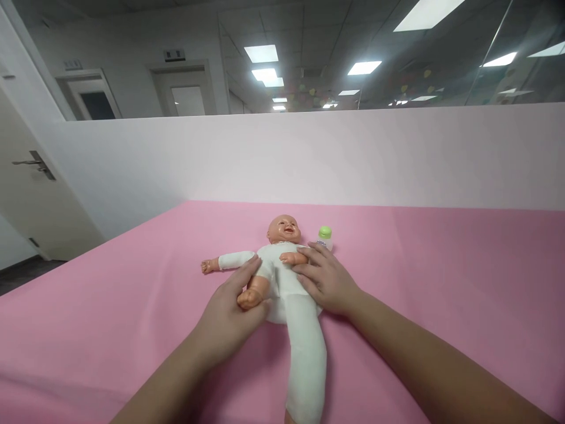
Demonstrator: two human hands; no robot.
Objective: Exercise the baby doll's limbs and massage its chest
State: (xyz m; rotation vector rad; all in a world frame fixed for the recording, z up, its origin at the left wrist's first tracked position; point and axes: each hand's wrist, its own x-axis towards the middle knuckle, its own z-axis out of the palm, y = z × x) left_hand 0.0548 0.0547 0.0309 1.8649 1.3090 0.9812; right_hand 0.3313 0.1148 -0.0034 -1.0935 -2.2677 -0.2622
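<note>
A baby doll (296,277) in white cloth lies on its back, its head away from me. One of its legs is bent up towards its belly; the other stretches towards me. My left hand (232,315) is closed round the bent leg, with thumb and fingers on either side of the bare foot (252,294). Across the doll's chest lies one of its arms, and my right hand (329,280) rests on that arm and the doll's side, fingers extended and slightly apart. The doll's other arm (233,259) reaches out to the left.
Beside the doll's head stands a small clear bottle (325,237) with a green cap. A pink cover (419,294) spreads under everything. Behind it rises a white low wall (309,159) with glass above. A door (39,176) with a metal handle is at the left.
</note>
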